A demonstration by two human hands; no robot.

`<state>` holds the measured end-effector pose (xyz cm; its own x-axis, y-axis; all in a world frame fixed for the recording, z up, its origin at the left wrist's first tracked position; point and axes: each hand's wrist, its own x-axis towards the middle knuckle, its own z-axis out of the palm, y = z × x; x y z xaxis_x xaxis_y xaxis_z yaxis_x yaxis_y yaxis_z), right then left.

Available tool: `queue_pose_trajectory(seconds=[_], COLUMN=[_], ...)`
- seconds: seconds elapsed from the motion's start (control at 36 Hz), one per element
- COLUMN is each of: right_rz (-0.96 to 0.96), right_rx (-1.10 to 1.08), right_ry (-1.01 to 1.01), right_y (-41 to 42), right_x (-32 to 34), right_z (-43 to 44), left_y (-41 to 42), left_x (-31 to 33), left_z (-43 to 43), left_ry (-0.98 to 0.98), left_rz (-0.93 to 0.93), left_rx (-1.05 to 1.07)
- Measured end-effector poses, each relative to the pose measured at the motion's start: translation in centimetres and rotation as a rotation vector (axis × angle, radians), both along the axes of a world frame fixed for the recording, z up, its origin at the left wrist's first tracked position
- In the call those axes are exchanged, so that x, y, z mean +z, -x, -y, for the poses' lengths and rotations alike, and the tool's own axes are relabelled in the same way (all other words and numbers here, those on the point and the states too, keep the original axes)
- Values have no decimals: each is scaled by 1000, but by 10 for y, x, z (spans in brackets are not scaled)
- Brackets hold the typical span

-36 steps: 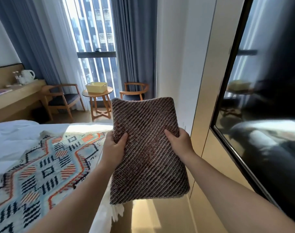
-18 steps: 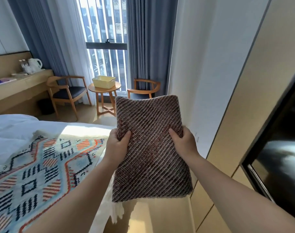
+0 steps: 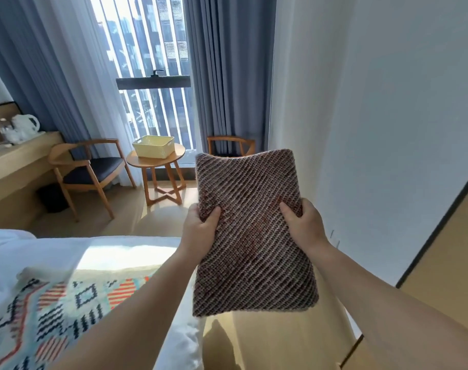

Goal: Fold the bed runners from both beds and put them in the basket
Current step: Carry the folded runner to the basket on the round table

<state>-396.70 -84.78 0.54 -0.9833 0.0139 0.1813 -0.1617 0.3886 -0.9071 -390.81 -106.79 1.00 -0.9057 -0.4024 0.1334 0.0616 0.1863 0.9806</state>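
Compared with one second ago, the view has turned away from the dark panel on the right wall and now looks more toward the window. The basket [image 3: 153, 147] shows larger and nearer than before, so the person seems to be walking toward it. The grip is the same as before. The left hand [image 3: 200, 231] and the right hand [image 3: 304, 225] each hold one side edge of the folded brown runner [image 3: 254, 236], with the thumbs on the front and the other fingers hidden behind the cloth. The runner is carried in the air in front of the person, almost upright, above the floor [image 3: 126, 222] beside the corner of the bed [image 3: 115, 249].

For the task this probably means that the folding of this runner is finished and only the putting in the basket remains. The second one, the patterned runner [image 3: 67, 311], still lies spread on the bed and is not folded.

The basket is pale yellow and stands on a small round surface [image 3: 178, 153] before the window. A wooden chair [image 3: 91, 169] stands at the left of it and another chair [image 3: 231, 144] at the right, partly hidden behind the runner. Further left there is a long surface [image 3: 16, 158] with a white kettle [image 3: 27, 125], and a dark bin [image 3: 51, 197] stands below it.

The way goes over the floor between the bed corner and the right wall. The held runner itself hides part of this way, and the right chair stands close to the basket's surface.
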Motion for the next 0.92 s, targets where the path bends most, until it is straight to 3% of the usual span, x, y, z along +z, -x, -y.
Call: queue_pose_trajectory(seconds=[0.28, 0.61, 0.92], right_rz=[-37, -43, -18], right_rx=[36, 168, 315], right_ry=[9, 25, 3], right_y=[132, 361, 526], right_x=[-4, -17, -21], right_z=[32, 68, 130], left_y=[123, 328, 461], left_x=[-3, -13, -17], left_z=[28, 52, 98], left_ry=[17, 89, 52], left_rz=[-13, 23, 68], left_rx=[42, 212, 348])
